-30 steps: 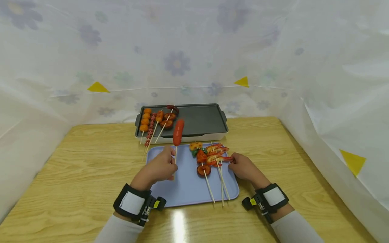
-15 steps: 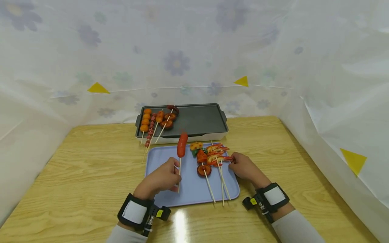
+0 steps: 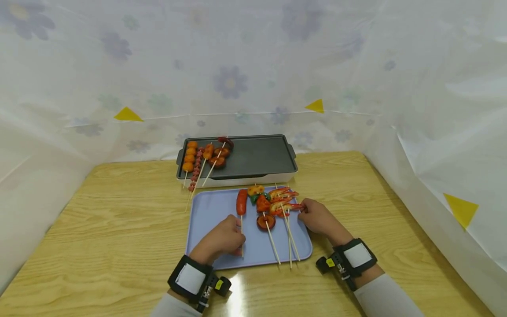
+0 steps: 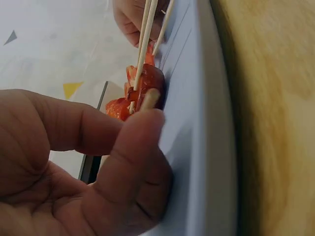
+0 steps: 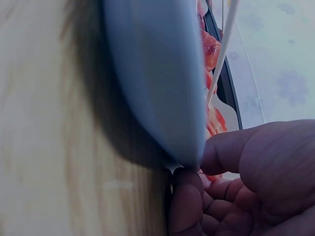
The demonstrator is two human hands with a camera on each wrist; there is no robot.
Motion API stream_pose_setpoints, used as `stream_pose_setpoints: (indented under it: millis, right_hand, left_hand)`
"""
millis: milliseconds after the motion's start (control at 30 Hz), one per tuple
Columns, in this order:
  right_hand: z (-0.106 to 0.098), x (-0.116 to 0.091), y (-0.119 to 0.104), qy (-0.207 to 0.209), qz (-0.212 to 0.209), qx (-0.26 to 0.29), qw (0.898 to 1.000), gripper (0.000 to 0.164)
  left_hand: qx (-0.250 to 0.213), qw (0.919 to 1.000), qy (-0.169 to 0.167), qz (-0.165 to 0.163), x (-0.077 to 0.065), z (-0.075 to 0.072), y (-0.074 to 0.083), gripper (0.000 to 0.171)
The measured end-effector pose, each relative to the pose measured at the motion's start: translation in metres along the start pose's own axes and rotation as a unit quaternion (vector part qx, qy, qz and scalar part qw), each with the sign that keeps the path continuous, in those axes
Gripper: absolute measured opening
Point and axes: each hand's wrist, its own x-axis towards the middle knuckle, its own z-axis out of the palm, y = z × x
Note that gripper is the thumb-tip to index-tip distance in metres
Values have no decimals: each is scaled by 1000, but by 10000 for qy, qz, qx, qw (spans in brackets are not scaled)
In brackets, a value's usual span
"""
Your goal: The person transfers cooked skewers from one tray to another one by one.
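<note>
My left hand [image 3: 225,235] pinches the stick of a sausage skewer [image 3: 241,202] between thumb and fingers. The sausage lies low over the lavender tray [image 3: 211,207], left of the other food. In the left wrist view the blunt stick end [image 4: 150,100] pokes out above the thumb. At the tray's right edge my right hand [image 3: 318,219] grips the rim, thumb above and fingers beneath in the right wrist view. Beside it lie shrimp skewers [image 3: 282,207]. A mixed skewer [image 3: 262,204] with a round brown slice at its lower end lies between them and the sausage.
Behind the tray stands a dark grill pan [image 3: 257,154] on a pale base. Along its left side rest orange ball skewers [image 3: 189,157], a pink skewer [image 3: 196,169] and a mushroom-like skewer [image 3: 218,159]. A patterned white sheet [image 3: 253,66] closes off the back of the wooden table [image 3: 119,229].
My left hand has moved right and toward me, lowering the sausage skewer from beside the pan to the tray next to the mixed skewer. The right hand stays at the rim.
</note>
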Motion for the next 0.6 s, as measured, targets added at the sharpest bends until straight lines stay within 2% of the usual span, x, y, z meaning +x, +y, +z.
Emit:
stream_pose_setpoints:
  millis: [167,600]
  right_hand:
    - [0,-1,-1,-5,37,20,10000,5]
    - [0,0,0,-34,29,0,10000,5]
  left_hand:
    - [-239,9997,39,57,4,6,0,40]
    - [-16,9997,192,142,5,16,4,37]
